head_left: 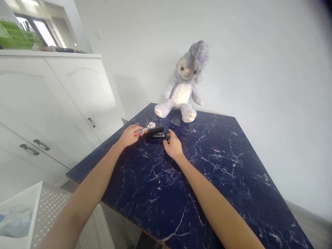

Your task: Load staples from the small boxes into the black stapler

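On the dark blue marbled table (166, 180), my left hand (129, 136) is closed, its fingertips on a small red-and-white packet (141, 131). What the packet holds is too small to make out. Directly to its right lies a black stapler (155, 131), its metal base showing on the right. The packet overlaps the stapler's left end. A small white box (151, 125) with dark print sits just behind them. My right hand (173, 145) rests at the stapler's right end, thumb and index finger apart, with nothing between them.
A grey plush rabbit (183, 91) sits at the table's far edge against the white wall (259, 62). White cabinets (64, 93) stand to the left, with a green basket (19, 36) on top. A white perforated bin (49, 211) is at the lower left.
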Tool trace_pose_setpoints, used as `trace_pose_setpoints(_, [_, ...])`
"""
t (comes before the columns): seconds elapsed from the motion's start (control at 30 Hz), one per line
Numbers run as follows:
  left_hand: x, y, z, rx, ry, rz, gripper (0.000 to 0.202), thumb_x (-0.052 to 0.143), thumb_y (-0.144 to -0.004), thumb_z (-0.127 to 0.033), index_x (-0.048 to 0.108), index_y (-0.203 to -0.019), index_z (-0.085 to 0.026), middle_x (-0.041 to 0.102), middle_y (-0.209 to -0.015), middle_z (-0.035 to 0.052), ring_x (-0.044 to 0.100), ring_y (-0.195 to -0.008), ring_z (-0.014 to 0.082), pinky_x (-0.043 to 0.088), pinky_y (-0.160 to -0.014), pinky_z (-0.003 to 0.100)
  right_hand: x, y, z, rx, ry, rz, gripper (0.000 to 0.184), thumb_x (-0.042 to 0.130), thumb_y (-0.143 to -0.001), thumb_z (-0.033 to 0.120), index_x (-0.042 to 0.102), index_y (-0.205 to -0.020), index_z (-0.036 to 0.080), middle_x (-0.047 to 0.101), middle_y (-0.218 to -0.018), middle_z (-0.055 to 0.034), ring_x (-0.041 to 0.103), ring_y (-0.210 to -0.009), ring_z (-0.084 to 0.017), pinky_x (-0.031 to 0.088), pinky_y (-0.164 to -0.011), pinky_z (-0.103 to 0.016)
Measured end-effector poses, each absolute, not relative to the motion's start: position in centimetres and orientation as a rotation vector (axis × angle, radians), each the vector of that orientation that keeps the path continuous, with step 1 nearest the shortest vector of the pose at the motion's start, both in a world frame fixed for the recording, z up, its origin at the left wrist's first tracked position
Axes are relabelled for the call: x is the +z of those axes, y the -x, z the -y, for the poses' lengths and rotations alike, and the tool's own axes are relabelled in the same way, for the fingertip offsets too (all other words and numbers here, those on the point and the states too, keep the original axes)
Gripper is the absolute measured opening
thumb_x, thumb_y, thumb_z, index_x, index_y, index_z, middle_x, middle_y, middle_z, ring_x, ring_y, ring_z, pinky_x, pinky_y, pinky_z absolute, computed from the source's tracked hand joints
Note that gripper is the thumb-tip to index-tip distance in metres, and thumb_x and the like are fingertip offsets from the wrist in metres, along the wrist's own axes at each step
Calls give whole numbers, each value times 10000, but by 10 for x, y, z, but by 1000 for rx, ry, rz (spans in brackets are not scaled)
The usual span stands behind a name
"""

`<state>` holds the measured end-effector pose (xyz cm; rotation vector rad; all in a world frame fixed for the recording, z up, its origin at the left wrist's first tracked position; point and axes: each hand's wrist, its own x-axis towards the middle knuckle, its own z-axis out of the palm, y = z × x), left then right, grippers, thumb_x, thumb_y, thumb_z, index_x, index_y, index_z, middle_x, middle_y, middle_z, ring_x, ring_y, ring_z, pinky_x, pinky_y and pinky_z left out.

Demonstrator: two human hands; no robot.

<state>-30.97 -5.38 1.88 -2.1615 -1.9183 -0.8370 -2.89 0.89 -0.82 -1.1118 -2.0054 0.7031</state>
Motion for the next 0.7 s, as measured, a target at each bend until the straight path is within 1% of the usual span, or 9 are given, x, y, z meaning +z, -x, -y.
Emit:
trace_pose_setpoints(0.07, [26,303,56,-788,2189,1884,334,567,-847,-245,712,-1146,-217,701,-1179,101,622,-1069,293,473,-979,424,-8,29,-8,704,1117,2023,611,547,-884,234,450,-1484,172,654,-1333,-141,702,-902,-230,540,-977,-424])
trace_pose_setpoints(0.13, [31,296,58,-678,2228,1897,261,561,-898,-329,706,-1078,-208,691,-1115,102,613,-1011,286,472,-947,437,-8,30,-7,687,1120,2031,581,544,-892,225,474,-1466,165,652,-1330,-140,700,-943,-231,536,-982,-408])
trace_pose_setpoints(0.2, [32,293,58,-596,2230,1957,252,546,-924,-378,695,-1028,-202,678,-1046,100,601,-961,283,471,-904,442,-8,32,-7,646,1112,2050,556,543,-897,218,497,-1448,161,654,-1321,-138,693,-995,-236,532,-982,-388])
trace_pose_setpoints(0.27, [30,294,57,-579,2208,2008,245,550,-904,-325,682,-1069,-200,672,-1051,98,593,-966,283,466,-893,437,-10,33,-7,594,1102,2084,544,540,-898,213,511,-1438,153,657,-1317,-140,677,-1055,-247,522,-990,-376])
trace_pose_setpoints(0.33, [26,297,55,-601,2189,2018,328,551,-849,-222,663,-1156,-199,672,-1111,97,587,-1005,289,460,-919,436,-11,35,-7,542,1098,2131,564,535,-896,208,498,-1454,133,669,-1305,-145,649,-1118,-271,501,-1019,-383])
trace_pose_setpoints(0.4, [23,299,55,-647,2173,1998,442,532,-797,-141,643,-1222,-193,666,-1181,100,579,-1055,298,454,-958,445,-10,35,-7,504,1103,2176,618,530,-893,208,448,-1497,107,689,-1285,-147,613,-1174,-295,476,-1048,-395])
trace_pose_setpoints(0.47, [21,299,55,-690,2155,1963,503,507,-781,-101,627,-1262,-182,655,-1245,110,564,-1118,312,445,-999,465,-8,35,-6,484,1142,2197,674,528,-893,216,387,-1539,86,698,-1279,-151,579,-1222,-313,449,-1070,-411])
trace_pose_setpoints(0.57, [23,290,55,-771,2094,1890,494,469,-840,-103,604,-1310,-174,637,-1315,124,536,-1207,322,423,-1056,498,-4,35,-3,437,1329,2132,684,514,-905,231,365,-1551,63,660,-1343,-189,511,-1325,-347,387,-1116,-463])
trace_pose_setpoints(0.7, [26,262,58,-938,2077,1696,363,476,-962,-217,618,-1295,-197,642,-1315,120,547,-1238,301,420,-1092,500,0,31,-4,406,1463,2115,630,505,-931,254,419,-1526,67,625,-1399,-202,465,-1385,-360,343,-1135,-471])
